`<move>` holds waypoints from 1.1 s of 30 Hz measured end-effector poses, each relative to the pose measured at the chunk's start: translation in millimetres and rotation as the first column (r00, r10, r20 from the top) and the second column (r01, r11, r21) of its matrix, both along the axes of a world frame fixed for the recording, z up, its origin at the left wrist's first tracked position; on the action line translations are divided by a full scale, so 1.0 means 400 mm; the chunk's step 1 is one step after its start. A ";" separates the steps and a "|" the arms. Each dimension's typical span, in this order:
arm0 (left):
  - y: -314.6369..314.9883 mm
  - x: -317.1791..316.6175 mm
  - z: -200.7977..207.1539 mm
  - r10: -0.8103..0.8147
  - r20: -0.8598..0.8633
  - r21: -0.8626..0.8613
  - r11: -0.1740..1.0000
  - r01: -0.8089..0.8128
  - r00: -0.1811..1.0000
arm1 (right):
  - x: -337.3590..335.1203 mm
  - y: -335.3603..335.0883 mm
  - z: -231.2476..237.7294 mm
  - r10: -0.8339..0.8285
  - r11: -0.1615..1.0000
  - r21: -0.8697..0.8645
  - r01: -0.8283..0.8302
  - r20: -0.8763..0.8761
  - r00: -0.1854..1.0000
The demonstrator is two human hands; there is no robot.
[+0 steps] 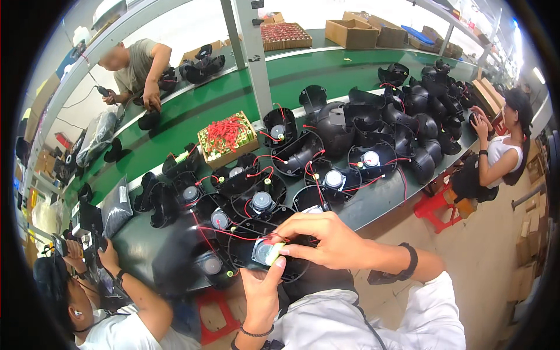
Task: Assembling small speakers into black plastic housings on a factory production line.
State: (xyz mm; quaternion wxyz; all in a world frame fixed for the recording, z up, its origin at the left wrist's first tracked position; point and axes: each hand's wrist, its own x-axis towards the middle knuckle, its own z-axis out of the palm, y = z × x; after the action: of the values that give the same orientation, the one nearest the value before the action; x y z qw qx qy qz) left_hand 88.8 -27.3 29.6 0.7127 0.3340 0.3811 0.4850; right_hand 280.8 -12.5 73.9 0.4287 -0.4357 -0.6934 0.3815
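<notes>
In front of me is a black curved plastic shell (238, 249) with a round silver speaker (262, 249) set inside it. My left hand (261, 291) grips the shell's near edge; its thumb presses up by the speaker and its other fingers are mostly hidden. My right hand (324, 238) pinches a pale green cylindrical battery (273, 254) between thumb and fingertips, over the speaker. Red wires (248, 237) run from the battery's end across the shell. Similar shells with speakers, such as one with a speaker (262, 202), lie just beyond my hands.
A carton (228, 153) of green batteries with red wires stands by the green conveyor belt (227, 93). Black shells (335, 125) pile up to the right. Co-workers sit at left (134, 291) and right (504, 151); another person (137, 67) works across the belt. A metal post (252, 58) rises mid-bench.
</notes>
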 end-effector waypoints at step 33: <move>0.018 -0.046 -0.018 0.074 -0.177 -0.003 0.997 -0.076 0.981 | -0.011 -0.056 0.005 -0.244 0.931 0.327 0.161 0.233 0.941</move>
State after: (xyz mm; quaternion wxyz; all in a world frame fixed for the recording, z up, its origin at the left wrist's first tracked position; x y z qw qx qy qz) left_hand 70.4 -20.3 22.5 0.6590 0.3577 0.4575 0.4780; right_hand 276.5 -35.0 76.0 0.4293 -0.4825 -0.7463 0.1610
